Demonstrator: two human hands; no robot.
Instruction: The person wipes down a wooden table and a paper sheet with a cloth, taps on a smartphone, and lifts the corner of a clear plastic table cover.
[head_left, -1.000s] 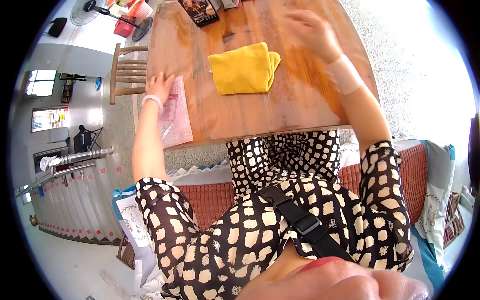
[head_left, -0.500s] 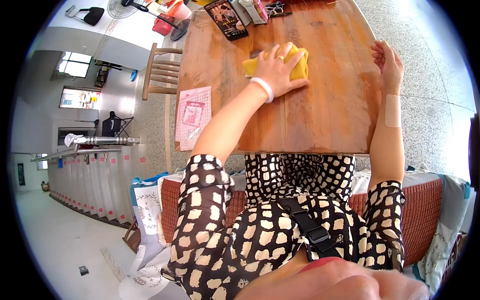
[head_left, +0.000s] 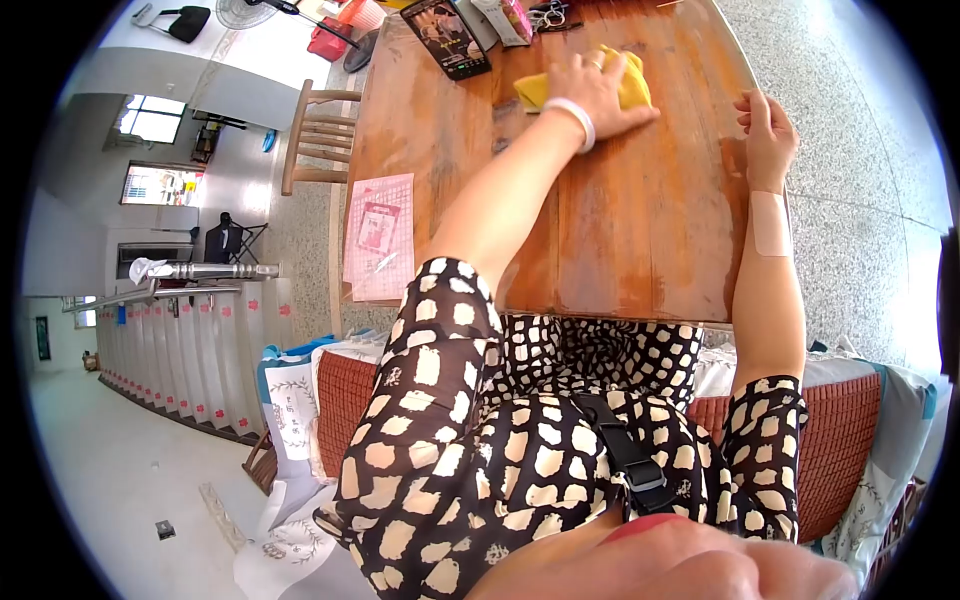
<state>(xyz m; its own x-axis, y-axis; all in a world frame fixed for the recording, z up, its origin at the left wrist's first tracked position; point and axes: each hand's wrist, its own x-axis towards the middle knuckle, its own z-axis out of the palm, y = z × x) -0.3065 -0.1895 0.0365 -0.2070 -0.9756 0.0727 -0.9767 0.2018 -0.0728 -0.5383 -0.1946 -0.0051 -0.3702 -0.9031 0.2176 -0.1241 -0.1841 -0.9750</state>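
My left hand [head_left: 592, 90], wearing a white bracelet and a ring, presses palm down on a folded yellow cloth [head_left: 632, 82]. The cloth lies on the brown wooden table [head_left: 590, 230], toward its far half. Bits of yellow show on both sides of the hand; the part under the palm is hidden. At the table's right edge my right hand [head_left: 768, 138] rests with fingers loosely curled and nothing visible in them. A beige patch sits on that forearm below the wrist.
A phone [head_left: 447, 38] stands propped at the far left, beside a pink-and-white box [head_left: 510, 20] and scissors [head_left: 548, 16]. A pink grid sheet [head_left: 379, 238] lies at the left edge. A wooden chair [head_left: 320, 137] stands left of the table.
My left hand has slid the yellow cloth farther from me and a little right across the table. My right hand has shifted slightly down and left, still at the edge.
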